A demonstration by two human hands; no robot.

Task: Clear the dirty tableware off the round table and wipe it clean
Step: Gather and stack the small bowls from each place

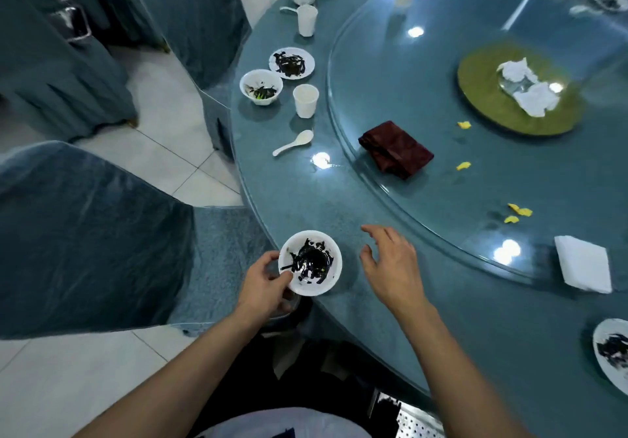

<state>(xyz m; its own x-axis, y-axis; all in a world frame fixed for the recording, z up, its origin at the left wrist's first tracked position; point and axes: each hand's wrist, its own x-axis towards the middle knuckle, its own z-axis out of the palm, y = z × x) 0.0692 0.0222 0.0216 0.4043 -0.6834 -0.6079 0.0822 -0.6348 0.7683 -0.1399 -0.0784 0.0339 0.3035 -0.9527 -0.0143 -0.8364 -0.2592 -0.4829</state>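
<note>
Dirty white bowl with black residue (310, 262) at lower centre, on table edge, pinched at rim by left hand (266, 283). Right hand (390, 262) open, empty, hovering beside bowl over round blue-grey table (339, 199). Risk: one-sided rim pinch lets bowl tip, spilling residue. More dirty bowl (261, 87), plate (291, 63), paper cup (306, 100), white spoon (294, 142) upper centre; dark red folded cloth (396, 149) on glass turntable (441, 182).

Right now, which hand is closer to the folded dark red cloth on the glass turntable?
The right hand. It hovers open over the table edge, below the folded dark red cloth. The left hand is farther away, gripping the dirty white bowl.
</note>
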